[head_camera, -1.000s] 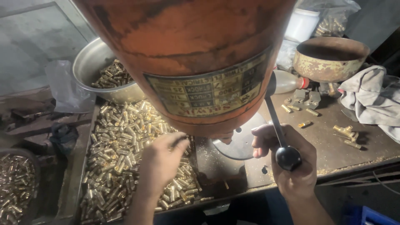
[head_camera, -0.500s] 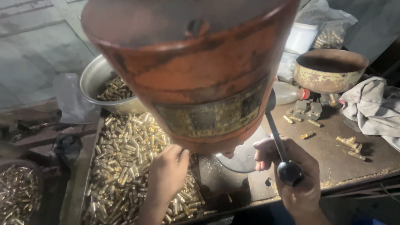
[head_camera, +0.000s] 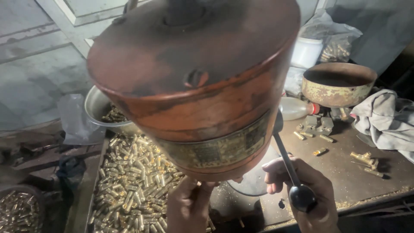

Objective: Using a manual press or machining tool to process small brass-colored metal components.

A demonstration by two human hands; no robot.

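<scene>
A big rusty orange drum-shaped machine housing (head_camera: 198,82) fills the middle of the view. My right hand (head_camera: 306,190) grips a thin metal lever (head_camera: 284,157) that ends in a black ball knob (head_camera: 302,197). My left hand (head_camera: 189,205) reaches up under the housing's lower edge, fingers pinched together; whatever it holds is hidden. Under and left of that hand lies a tray (head_camera: 97,181) heaped with small brass cylinders (head_camera: 133,181). A round grey metal plate (head_camera: 254,183) shows between my two hands.
A steel bowl (head_camera: 97,105) with brass pieces sits behind the tray. At right are a rusty round pan (head_camera: 336,84), a grey rag (head_camera: 386,118), a white tub (head_camera: 307,51), loose brass parts (head_camera: 364,159) and a bin of brass pieces (head_camera: 19,211) at lower left.
My left hand has lifted off the brass pile and gone up under the housing. The view has tilted upward; my right hand stays on the lever.
</scene>
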